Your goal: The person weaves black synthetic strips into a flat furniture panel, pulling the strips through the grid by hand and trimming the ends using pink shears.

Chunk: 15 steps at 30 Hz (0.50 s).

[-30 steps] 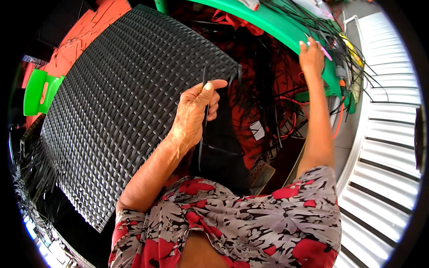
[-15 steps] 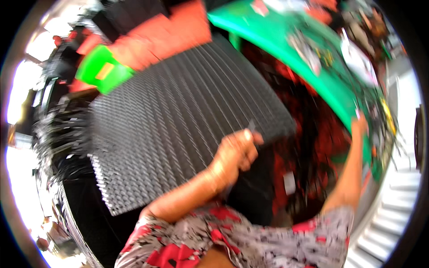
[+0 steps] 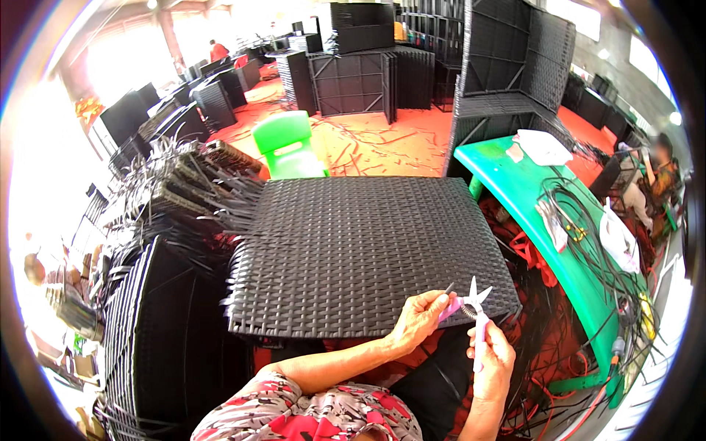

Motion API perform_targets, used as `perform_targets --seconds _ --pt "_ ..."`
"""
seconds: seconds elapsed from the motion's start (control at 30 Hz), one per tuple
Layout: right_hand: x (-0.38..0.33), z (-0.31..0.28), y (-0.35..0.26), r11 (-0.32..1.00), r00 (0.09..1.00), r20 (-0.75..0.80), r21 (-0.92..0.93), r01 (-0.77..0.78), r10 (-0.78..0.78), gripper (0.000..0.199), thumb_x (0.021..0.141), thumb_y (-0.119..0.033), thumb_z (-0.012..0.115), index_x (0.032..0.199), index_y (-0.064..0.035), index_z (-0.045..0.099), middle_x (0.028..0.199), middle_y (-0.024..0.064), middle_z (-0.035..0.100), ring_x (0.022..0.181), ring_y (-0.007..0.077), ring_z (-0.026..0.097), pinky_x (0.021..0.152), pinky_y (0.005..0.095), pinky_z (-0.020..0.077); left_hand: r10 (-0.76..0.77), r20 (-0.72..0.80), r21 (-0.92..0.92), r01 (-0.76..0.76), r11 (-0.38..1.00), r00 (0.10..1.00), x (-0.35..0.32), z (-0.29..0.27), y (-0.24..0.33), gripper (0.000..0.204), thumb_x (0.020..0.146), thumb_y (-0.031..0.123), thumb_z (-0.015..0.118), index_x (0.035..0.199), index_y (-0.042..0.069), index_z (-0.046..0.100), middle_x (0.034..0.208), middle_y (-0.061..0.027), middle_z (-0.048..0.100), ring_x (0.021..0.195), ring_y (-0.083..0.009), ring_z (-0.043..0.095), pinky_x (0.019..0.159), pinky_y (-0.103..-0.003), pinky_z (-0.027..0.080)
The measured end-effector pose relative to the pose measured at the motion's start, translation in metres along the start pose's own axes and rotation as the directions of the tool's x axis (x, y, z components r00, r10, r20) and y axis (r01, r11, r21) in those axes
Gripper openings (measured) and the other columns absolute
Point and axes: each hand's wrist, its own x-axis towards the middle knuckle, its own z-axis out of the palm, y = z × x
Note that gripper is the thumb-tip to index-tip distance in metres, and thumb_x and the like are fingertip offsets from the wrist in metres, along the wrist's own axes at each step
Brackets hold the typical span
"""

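Observation:
In front of my body, my right hand (image 3: 493, 360) grips one handle of a pair of spring-loaded snips (image 3: 481, 339), blades apart and pointing away from me. The other pink handle reaches the fingertips of my left hand (image 3: 419, 320); whether those fingers hold it or only touch it is unclear. My left thumb and finger pinch a short dark strip (image 3: 450, 288), its lower part hidden by the fingers. Both hands are at the near right edge of a black woven panel (image 3: 360, 250), which lies flat before me.
A green table (image 3: 507, 173) on the right bears tangled black strips (image 3: 588, 235) and white bags. Beyond the panel is a green chair (image 3: 287, 143). Woven pieces with loose strip ends (image 3: 176, 184) are piled at left. A tall woven frame (image 3: 507, 66) rises behind the table.
My right hand has come from the green table to beside my left hand, with the snips in it. The view has tilted up, showing more of the room.

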Motion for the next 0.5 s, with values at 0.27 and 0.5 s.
perform_targets --seconds 0.27,0.5 --pt "-0.026 0.055 0.063 0.996 0.998 0.041 0.077 -0.053 0.050 0.072 0.075 -0.010 0.069 0.137 -0.0059 0.033 0.132 0.0059 0.036 0.118 0.0171 0.038 0.094 0.0303 0.0385 0.149 -0.107 0.152 -0.132 0.980 0.983 -0.038 -0.018 -0.001 0.024 0.093 0.019 0.054 0.097 -0.002 0.064 0.078 0.0001 0.062 0.073 -0.0057 0.053 0.064 -0.022 0.045" --pt "-0.028 0.067 0.058 0.859 0.980 0.198 0.501 -0.104 0.004 0.092 0.071 -0.009 0.065 0.146 -0.0081 0.011 0.137 0.0074 0.038 0.114 0.0177 0.047 0.084 0.0243 0.0433 0.079 -0.066 0.006 -0.078 0.997 0.995 -0.051 -0.010 0.031 0.022 0.088 0.021 0.057 0.081 0.002 0.064 0.062 -0.0004 0.055 0.050 -0.0045 0.043 0.043 -0.022 0.034"
